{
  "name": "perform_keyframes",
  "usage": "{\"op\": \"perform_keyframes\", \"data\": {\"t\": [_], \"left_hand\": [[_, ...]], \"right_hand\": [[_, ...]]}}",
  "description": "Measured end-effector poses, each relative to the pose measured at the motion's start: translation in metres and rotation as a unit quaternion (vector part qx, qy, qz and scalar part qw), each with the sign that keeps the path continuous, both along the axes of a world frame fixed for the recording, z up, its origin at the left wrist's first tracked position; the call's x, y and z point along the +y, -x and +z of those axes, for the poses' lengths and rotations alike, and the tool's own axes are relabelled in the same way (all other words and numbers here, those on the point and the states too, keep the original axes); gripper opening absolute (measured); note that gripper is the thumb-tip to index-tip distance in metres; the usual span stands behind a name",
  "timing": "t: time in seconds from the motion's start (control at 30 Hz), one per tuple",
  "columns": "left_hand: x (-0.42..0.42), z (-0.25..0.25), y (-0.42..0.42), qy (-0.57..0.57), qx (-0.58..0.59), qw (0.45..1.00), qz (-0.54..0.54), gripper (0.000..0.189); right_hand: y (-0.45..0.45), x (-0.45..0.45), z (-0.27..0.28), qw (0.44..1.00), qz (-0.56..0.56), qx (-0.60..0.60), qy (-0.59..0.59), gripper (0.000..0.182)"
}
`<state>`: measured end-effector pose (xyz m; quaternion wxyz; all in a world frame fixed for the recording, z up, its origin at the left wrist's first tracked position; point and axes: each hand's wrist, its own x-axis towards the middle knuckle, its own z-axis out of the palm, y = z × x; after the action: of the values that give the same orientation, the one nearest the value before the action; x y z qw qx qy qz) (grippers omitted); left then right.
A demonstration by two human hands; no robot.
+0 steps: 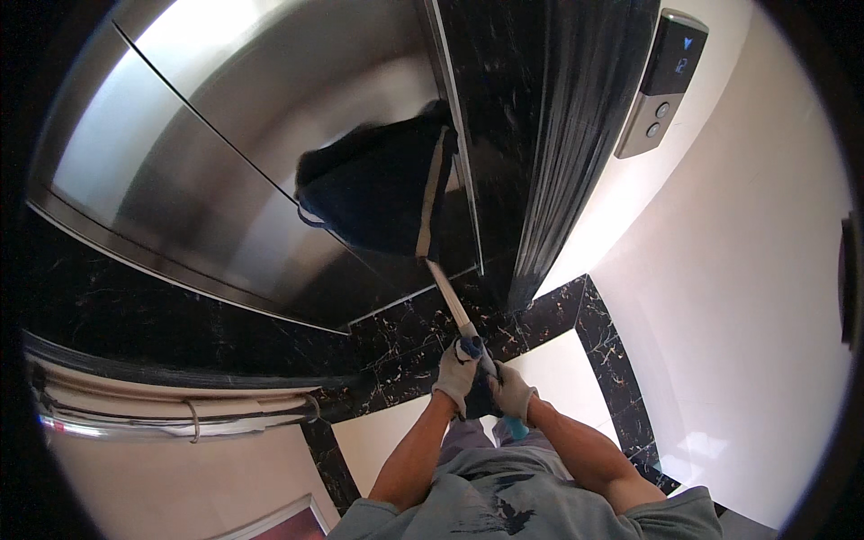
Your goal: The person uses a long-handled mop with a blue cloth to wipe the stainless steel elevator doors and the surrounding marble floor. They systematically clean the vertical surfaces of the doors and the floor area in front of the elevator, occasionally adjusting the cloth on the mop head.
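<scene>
My left hand [457, 373], in a pale work glove with dark blue patches, grips a pole [448, 291] with a grey handle section. Lower down, my right hand [512, 391], gloved alike, is closed around the same pole near its bottom. At the pole's far end a dark navy cloth [371, 189] with a tan stripe spreads out in front of the stainless steel elevator door [196, 169]. The cloth hides whatever carries it. More dark cloth [482, 399] hangs between my hands. Just below my right hand shows a light blue piece [516, 428], too small to identify.
Black marble trim [499, 223] frames the elevator. On the right wall is a call panel [661, 84] with two buttons and a lit display. A metal handrail [162, 426] runs along the left. Black-bordered pale floor tiles [560, 364] lie underfoot.
</scene>
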<state>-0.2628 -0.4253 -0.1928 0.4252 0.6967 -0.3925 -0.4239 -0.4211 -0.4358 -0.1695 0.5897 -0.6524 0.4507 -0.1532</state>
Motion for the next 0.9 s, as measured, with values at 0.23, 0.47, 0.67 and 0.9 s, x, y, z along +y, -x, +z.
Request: {"op": "perform_keyframes", "data": {"t": [0.23, 0.47, 0.67, 0.9], "left_hand": [[0.005, -0.046, 0.013, -0.021, 0.014, 0.999, 0.022, 0.023], [-0.004, -0.062, 0.027, -0.105, 0.042, 0.993, 0.019, 0.029], [0.004, -0.133, 0.028, -0.086, 0.121, 0.989, 0.027, 0.025], [0.011, -0.205, 0.030, -0.122, 0.132, 0.984, -0.009, 0.026]], "right_hand": [[0.012, -0.005, -0.048, 0.994, 0.037, 0.092, -0.051, 0.036], [0.022, -0.010, -0.089, 0.989, 0.037, 0.109, -0.091, 0.035], [0.019, -0.017, -0.107, 0.985, 0.032, 0.087, -0.147, 0.036], [0.020, -0.023, -0.147, 0.979, 0.033, 0.120, -0.160, 0.033]]}}
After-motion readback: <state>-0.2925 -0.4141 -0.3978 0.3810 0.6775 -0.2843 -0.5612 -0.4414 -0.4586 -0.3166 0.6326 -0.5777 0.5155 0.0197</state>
